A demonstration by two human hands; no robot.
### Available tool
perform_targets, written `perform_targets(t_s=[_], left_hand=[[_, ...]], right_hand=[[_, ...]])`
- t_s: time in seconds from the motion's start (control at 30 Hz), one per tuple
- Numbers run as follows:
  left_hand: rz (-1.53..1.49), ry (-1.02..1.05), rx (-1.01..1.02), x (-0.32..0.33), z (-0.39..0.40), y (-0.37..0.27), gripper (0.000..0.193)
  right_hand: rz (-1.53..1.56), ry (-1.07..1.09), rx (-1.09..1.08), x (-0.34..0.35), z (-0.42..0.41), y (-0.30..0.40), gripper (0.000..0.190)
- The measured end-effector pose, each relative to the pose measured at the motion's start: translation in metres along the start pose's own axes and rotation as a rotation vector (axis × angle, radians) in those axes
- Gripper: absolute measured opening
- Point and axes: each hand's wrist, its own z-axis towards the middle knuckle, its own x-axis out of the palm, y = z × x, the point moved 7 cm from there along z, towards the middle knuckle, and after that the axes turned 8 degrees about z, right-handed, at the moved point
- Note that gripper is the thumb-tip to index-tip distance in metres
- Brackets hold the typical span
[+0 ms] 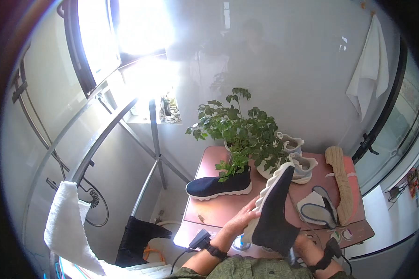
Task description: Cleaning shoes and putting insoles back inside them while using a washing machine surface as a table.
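Note:
My left hand grips a dark navy slip-on shoe by its white, wavy-edged sole. The shoe is tilted, toe up and away from me, with its ankle opening towards my right arm. Only the wrist of my right hand shows clearly; the shoe hides the fingers, so I cannot tell what they hold. A matching navy shoe lies on the pink appliance top, just beyond my left hand. Two insoles with blue edging lie to the right of the held shoe.
A leafy potted plant stands behind the shoes. Beside it are light-coloured sneakers. A long tan ribbed object lies at the right. Control knobs line the near edge. At left are a metal rail and a white towel.

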Motion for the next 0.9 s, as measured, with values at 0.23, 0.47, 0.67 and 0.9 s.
perform_targets(t_s=[0.23,0.47,0.67,0.9], left_hand=[[-0.046,-0.026,-0.039,-0.001,0.005,0.011,0.074],[-0.083,-0.067,-0.109,-0.006,0.010,0.017,0.065],[-0.358,-0.141,-0.284,-0.016,0.004,0.045,0.056],[-0.325,-0.130,-0.059,-0.008,0.009,0.023,0.045]], right_hand=[[0.026,0.015,0.059,0.007,-0.021,-0.018,0.039],[-0.002,-0.017,0.024,0.011,-0.005,-0.010,0.039],[-0.006,-0.002,0.039,0.010,-0.002,-0.011,0.039],[-0.007,-0.009,0.046,0.009,-0.002,-0.016,0.039]])
